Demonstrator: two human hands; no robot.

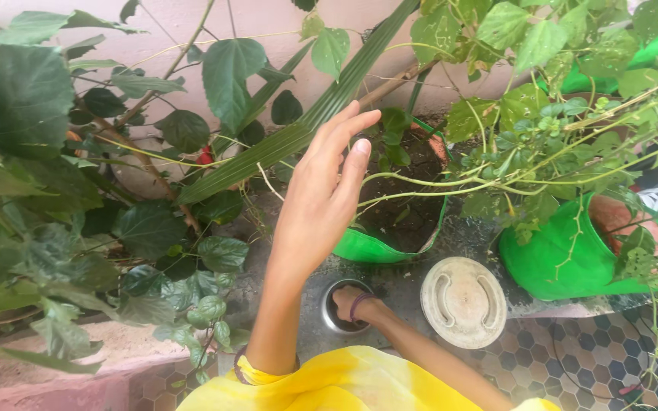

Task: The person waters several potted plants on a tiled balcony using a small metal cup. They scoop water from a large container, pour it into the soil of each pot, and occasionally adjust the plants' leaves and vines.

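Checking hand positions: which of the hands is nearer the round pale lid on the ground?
Right. The right hand sits in the small metal bowl beside the round pale lid; the left hand is raised among leaves.

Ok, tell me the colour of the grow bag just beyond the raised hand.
Bright green grow bag, clearest in the head view.

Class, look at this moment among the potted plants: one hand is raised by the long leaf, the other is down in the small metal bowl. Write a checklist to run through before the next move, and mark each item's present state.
1. Left hand free to grasp: ok, fingers open, holding nothing.
2. Long green leaf within reach of that hand: ok, fingertips close beside it; contact cannot tell.
3. Right hand in the metal bowl: ok, it is inside.
4. What the right hand holds: cannot tell, its fingers are hidden.
5. Bowl upright on the ground: ok.
6. Round lid clear of both hands: ok, lying flat beside the bowl.
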